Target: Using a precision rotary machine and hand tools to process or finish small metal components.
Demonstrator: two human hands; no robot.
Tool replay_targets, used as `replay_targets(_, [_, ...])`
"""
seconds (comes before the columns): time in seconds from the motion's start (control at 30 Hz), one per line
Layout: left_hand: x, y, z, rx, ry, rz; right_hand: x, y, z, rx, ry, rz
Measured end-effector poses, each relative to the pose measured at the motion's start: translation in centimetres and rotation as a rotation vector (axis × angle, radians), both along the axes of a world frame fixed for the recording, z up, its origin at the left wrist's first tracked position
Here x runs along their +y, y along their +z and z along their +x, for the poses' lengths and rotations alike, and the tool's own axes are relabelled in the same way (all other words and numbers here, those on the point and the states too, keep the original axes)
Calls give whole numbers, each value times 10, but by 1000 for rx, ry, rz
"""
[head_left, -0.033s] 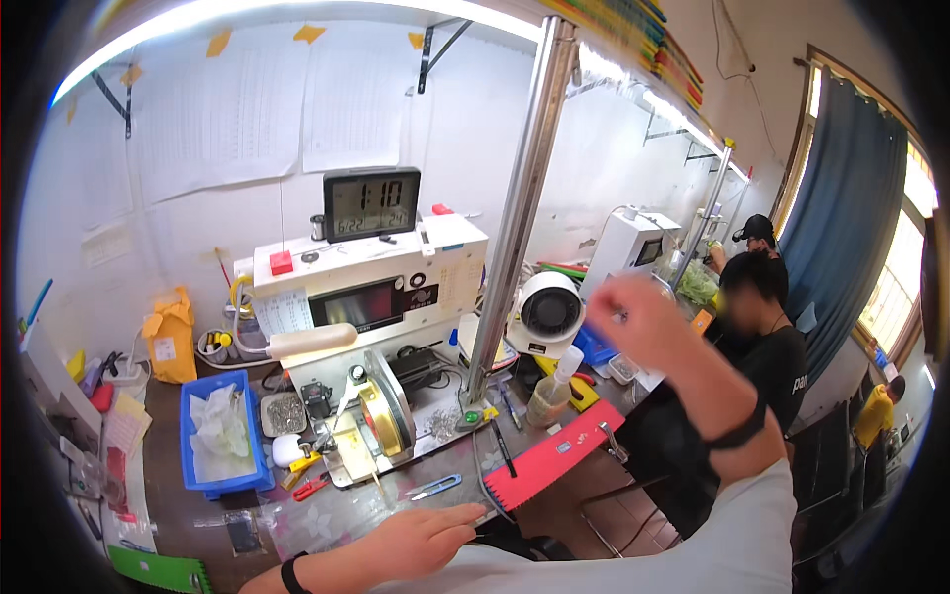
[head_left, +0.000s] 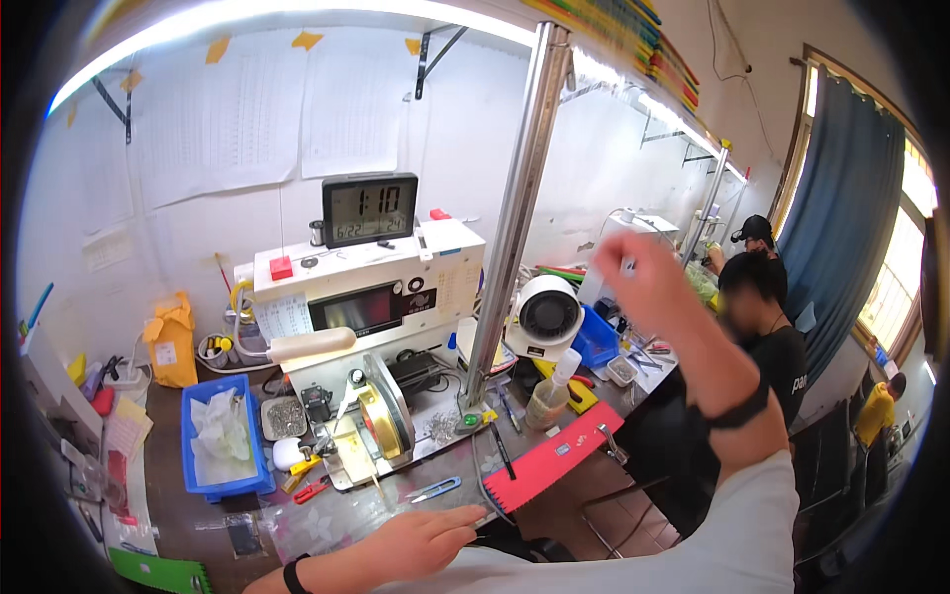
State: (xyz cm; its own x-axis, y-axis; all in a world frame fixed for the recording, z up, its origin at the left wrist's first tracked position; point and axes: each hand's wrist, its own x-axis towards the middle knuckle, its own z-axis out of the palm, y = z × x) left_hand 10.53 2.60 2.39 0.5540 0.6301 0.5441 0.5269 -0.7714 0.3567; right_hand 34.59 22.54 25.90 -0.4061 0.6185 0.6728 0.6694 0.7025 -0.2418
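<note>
My left hand lies palm down at the bench's front edge, fingers stretched toward the left end of a pinkish-red board. Just beyond it are blue-handled snips. My right hand is raised in the air, right of a steel post, its fingers drawn together in a pinch. A tiny pale glint shows at the fingers; what it is, I cannot make out. Left of centre stands a white machine with a dark screen. In front of it sits a gold-coloured wheel.
The steel post rises from the bench beside a round white fan. A clear spray bottle stands behind the board. A blue basket holds crumpled white plastic. Two people sit farther along the bench; the nearer wears a black shirt.
My right hand has risen a little and shifted slightly right, still pinched. My left hand remains in the same place.
</note>
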Motion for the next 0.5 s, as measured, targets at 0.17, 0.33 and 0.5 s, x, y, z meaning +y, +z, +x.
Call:
replay_targets(0.17, [-1,-7,9,-19,1,220,40,102,-44,389,16,113])
replay_targets(0.33, [-9,-11,0,27,25,247,65,125,-89,533,-118,49])
replay_targets(0.5, [-8,-13,-5,12,9,240,90,126,-99,621,-7,13])
